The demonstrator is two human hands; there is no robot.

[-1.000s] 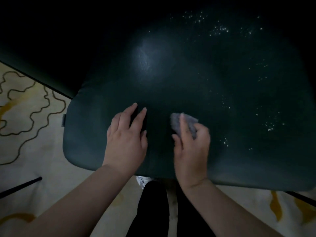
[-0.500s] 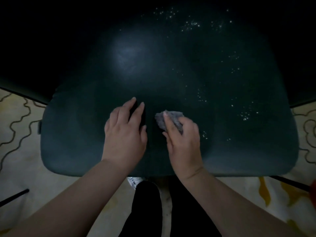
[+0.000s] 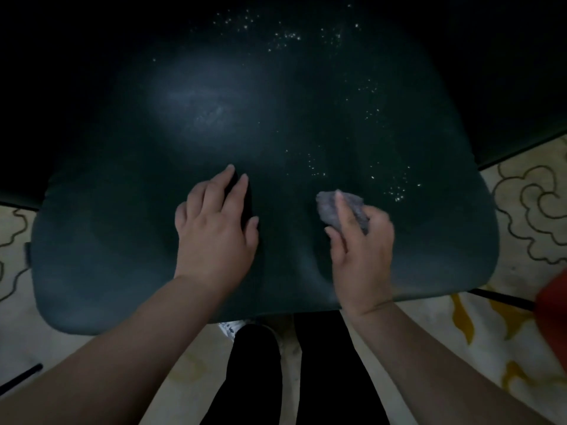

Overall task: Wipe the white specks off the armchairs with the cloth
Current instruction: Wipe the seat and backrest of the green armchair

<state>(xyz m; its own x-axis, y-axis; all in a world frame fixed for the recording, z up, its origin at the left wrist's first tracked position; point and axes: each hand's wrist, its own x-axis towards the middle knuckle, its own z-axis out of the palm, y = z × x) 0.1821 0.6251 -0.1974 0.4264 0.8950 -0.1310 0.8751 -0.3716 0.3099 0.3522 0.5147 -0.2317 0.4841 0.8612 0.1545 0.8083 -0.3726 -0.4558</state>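
Dark green cushion of the armchair seat (image 3: 122,246) fills most of my head view, dimly lit, with a pale glare patch on its upper left. My left hand (image 3: 214,231) lies flat on the seat near the middle, fingers straight and slightly spread, holding nothing. My right hand (image 3: 362,250) sits just right of it, apart from it, fingers curled round a small grey cloth (image 3: 329,207). The cloth is bunched up and pressed on the seat, with my index finger laid over its top.

White specks (image 3: 397,194) are scattered on the cushion just right of and above the cloth, near it but not touching. More specks run up the right half, and another cluster (image 3: 288,35) sits along the far edge.

Below the seat front I see my black trouser legs (image 3: 331,369) and a bit of a white shoe (image 3: 228,328). Cream carpet (image 3: 521,210) with dark curly outlines and yellow patches lies on both sides. An orange-red object (image 3: 555,314) pokes in at the right edge; can't tell what it is.
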